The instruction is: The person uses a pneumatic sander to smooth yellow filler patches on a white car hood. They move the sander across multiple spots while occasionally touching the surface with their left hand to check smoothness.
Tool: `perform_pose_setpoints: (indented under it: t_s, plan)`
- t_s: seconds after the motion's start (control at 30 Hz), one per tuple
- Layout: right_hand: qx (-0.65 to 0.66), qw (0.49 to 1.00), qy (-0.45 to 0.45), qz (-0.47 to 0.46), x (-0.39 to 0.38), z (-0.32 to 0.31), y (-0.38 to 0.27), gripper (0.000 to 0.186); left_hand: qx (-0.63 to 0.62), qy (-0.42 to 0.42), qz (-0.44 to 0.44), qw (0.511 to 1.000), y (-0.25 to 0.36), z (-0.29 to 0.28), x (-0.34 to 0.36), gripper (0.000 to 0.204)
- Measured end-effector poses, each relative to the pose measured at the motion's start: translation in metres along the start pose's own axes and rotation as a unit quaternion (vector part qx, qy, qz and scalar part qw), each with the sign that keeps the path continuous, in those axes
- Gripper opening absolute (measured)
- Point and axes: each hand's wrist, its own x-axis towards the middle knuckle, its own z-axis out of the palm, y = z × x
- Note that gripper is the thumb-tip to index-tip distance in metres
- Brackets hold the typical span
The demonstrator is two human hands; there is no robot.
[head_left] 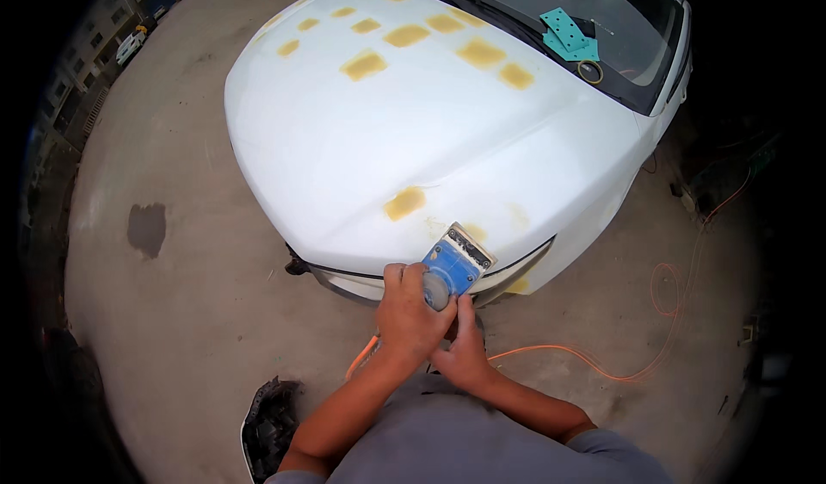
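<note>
A blue rectangular air sander [457, 269] rests on the front corner of a white car hood [344, 166], over a yellowish filler patch [472, 233] that it partly covers. Wrapped round the sander's grey round top is my left hand [408, 314]. Behind it, at the sander's rear end, my right hand [465, 346] is closed on the tool, its grip partly hidden. Another yellow patch [404, 203] lies just ahead and to the left. Several more patches spread over the far part of the hood.
Teal perforated sanding sheets [568, 36] and a roll of tape [590, 72] lie at the windshield's base. An orange air hose [564, 349] runs across the concrete floor to the right. A dark car part [274, 419] lies near my left arm.
</note>
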Motion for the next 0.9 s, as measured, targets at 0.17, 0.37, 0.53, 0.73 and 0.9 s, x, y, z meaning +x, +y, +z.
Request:
perform_pose_setpoints:
  t_s: [0.17, 0.37, 0.53, 0.73, 0.9]
  plan:
    - [-0.129, 0.975, 0.179, 0.014, -0.028, 0.037, 0.005, 0.085, -0.017, -0.126, 0.106, 0.986, 0.004, -0.009, -0.003, 0.058]
    - [-0.588, 0.756, 0.287, -0.002, -0.062, 0.023, 0.04, 0.069, -0.094, -0.263, 0.261, 0.924, 0.038, 0.001, -0.011, 0.062]
    - [-0.458, 0.797, 0.388, 0.064, -0.068, -0.001, 0.04, 0.081, -0.134, -0.319, 0.331, 0.878, 0.06, 0.008, -0.024, 0.074]
    - [-0.026, 0.822, 0.555, 0.123, -0.045, -0.027, 0.032, 0.095, -0.107, -0.516, 0.363, 0.769, 0.052, 0.038, -0.009, 0.1]
    - [-0.038, 0.771, 0.602, 0.206, -0.057, -0.035, 0.067, 0.113, 0.18, -0.33, 0.399, 0.836, -0.081, 0.029, 0.086, 0.12]
